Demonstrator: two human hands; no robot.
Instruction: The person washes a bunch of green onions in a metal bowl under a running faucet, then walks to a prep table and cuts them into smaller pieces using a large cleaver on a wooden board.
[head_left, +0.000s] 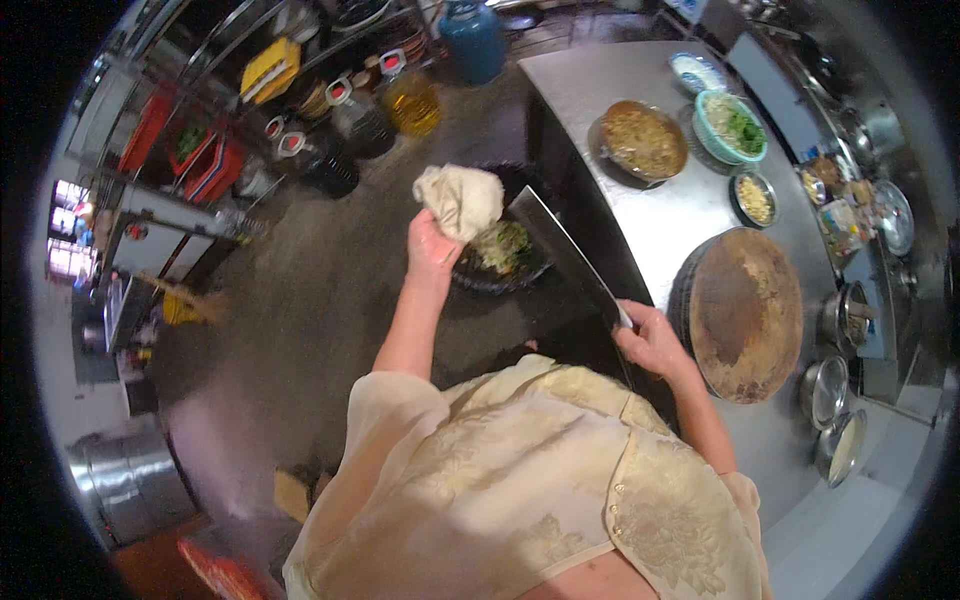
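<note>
My left hand (435, 244) holds a crumpled off-white cloth (461, 201) above a dark bin (491, 282) on the floor, which has vegetable scraps (504, 249) in it. My right hand (646, 337) is closed around the light handle of a large cleaver (562, 247). The blade points up and to the left, towards the bin, and does not touch the cloth. Right of my right hand, a thick round wooden chopping block (746, 315) rests on the steel counter (637, 217).
On the counter stand a bowl of brownish food (643, 142), a turquoise basket of cut vegetables (729, 127), a small bowl of chopped pieces (754, 199) and metal bowls (825, 390). Large bottles (411, 101) and a blue gas cylinder (472, 41) stand beyond the bin.
</note>
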